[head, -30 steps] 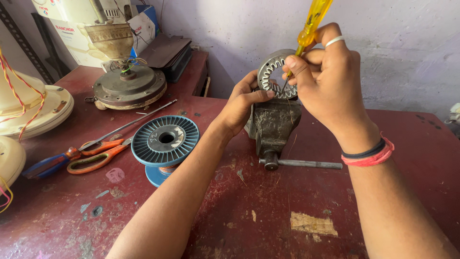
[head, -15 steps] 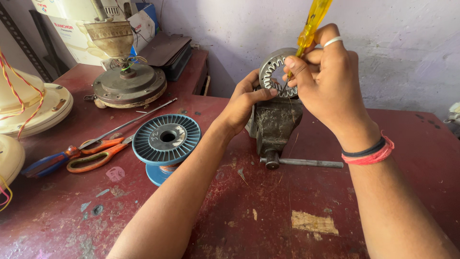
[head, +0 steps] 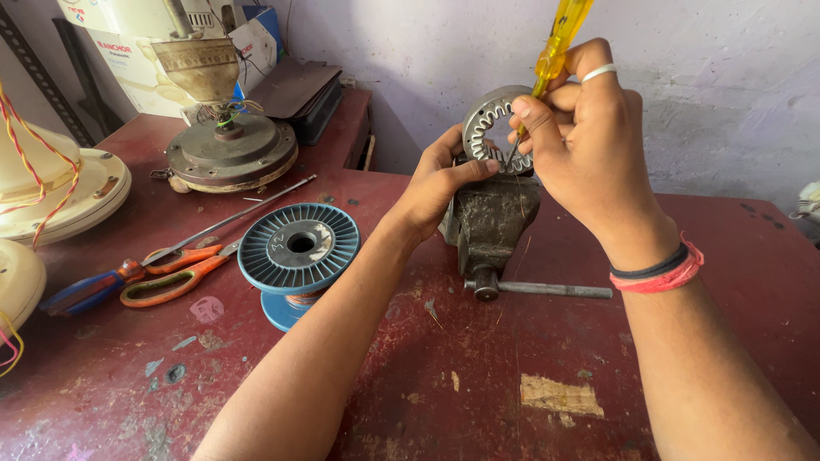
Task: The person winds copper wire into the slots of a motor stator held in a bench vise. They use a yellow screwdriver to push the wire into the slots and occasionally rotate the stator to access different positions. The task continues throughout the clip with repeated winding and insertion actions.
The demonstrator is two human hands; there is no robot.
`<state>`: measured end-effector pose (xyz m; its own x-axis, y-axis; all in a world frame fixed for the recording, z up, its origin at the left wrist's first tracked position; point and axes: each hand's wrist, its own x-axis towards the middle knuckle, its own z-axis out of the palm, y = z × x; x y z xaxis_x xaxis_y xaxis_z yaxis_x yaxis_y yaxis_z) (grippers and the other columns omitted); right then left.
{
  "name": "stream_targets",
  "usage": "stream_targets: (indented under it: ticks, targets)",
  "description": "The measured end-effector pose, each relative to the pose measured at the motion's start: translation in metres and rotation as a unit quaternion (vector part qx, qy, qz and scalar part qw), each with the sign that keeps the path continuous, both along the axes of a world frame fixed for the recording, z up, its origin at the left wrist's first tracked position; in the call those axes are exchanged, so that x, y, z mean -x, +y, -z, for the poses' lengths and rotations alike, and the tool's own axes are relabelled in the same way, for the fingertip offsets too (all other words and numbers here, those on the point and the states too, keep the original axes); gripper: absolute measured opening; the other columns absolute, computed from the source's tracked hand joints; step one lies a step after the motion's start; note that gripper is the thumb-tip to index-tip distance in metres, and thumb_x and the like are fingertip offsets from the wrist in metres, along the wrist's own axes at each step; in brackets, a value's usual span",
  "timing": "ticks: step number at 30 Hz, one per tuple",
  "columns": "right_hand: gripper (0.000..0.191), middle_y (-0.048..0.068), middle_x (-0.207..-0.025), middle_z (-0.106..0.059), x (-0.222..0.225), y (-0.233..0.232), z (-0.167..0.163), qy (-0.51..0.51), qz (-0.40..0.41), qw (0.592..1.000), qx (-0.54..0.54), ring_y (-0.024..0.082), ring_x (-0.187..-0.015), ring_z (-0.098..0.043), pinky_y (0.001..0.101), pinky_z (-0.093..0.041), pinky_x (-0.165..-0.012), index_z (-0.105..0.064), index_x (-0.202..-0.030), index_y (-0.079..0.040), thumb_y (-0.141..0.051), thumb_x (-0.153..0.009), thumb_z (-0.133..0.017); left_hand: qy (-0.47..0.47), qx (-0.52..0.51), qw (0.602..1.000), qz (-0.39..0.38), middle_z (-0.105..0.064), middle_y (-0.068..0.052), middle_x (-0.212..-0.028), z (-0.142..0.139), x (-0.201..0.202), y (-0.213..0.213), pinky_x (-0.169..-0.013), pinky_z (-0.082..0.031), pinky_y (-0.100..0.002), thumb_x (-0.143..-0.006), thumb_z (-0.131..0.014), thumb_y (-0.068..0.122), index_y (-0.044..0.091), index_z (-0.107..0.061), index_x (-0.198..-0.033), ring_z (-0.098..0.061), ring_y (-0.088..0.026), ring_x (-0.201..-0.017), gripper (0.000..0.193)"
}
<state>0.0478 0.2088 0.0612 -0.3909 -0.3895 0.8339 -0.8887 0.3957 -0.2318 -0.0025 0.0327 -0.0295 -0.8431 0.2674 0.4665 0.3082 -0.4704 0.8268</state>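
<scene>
R hand [head: 589, 128] pinches a yellow-handled screwdriver [head: 557, 43] pen-style, tip in the slots of the stator core [head: 489, 124], upper centre of frame. L hand [head: 440, 179] wraps the core's left rim, thumb across it. Core sits upright in a small bench vise [head: 489, 224]. I'd judge it stiff laminated steel, heavy for its size, sharp slot edges, so grip the outer rim. Blue wire spool [head: 297, 248] and orange scissors [head: 175, 275] left, on the red table [head: 478, 393].

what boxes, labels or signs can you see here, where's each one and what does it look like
White cardboard box: back left corner of the red workbench, behind the dismantled fan motor; rectangular, red and blue print.
Blue and white carton: right of that box, against the wall; smaller, partly hidden.
Blue plastic wire spool: left of the left hand; handwritten mark on its round top.
No screens or signs.
</scene>
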Motion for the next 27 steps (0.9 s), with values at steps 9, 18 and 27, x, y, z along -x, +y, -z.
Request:
stream_targets:
  ticks: [9, 18, 27]
  targets:
    - [0.024, 0.016, -0.09, -0.074, -0.002, -0.001, 0.001, 0.02, -0.013, 1.0, -0.015, 0.016, -0.081, -0.077, 0.0265, -0.061, -0.071, -0.039, -0.118, 0.005, 0.002, -0.116, -0.063, -0.003, -0.003, 1.0, -0.004, -0.067, -0.01, -0.117, 0.0, -0.001, 0.002, -0.097, -0.055, -0.036, -0.087, -0.073, 0.005, 0.0, -0.054, -0.14, -0.066, -0.019, -0.108, 0.056]
    - [0.022, 0.015, -0.088, -0.073, -0.011, -0.008, -0.003, 0.022, -0.009, 0.999, -0.034, 0.017, -0.083, -0.077, 0.0274, -0.06, -0.068, -0.043, -0.118, 0.004, 0.0, -0.113, -0.064, 0.002, -0.003, 1.0, -0.009, -0.068, -0.011, -0.117, 0.0, -0.002, 0.002, -0.095, -0.056, -0.036, -0.087, -0.073, 0.006, -0.001, -0.054, -0.138, -0.067, -0.019, -0.107, 0.055]
    - [0.021, 0.014, -0.087, -0.073, -0.011, -0.005, -0.006, -0.001, -0.006, 1.0, -0.025, 0.017, -0.081, -0.076, 0.0272, -0.06, -0.067, -0.044, -0.117, 0.005, 0.0, -0.113, -0.064, 0.004, -0.006, 1.0, -0.027, -0.069, -0.012, -0.115, -0.002, -0.001, 0.003, -0.091, -0.058, -0.035, -0.087, -0.074, 0.006, -0.002, -0.056, -0.134, -0.068, -0.019, -0.103, 0.051]
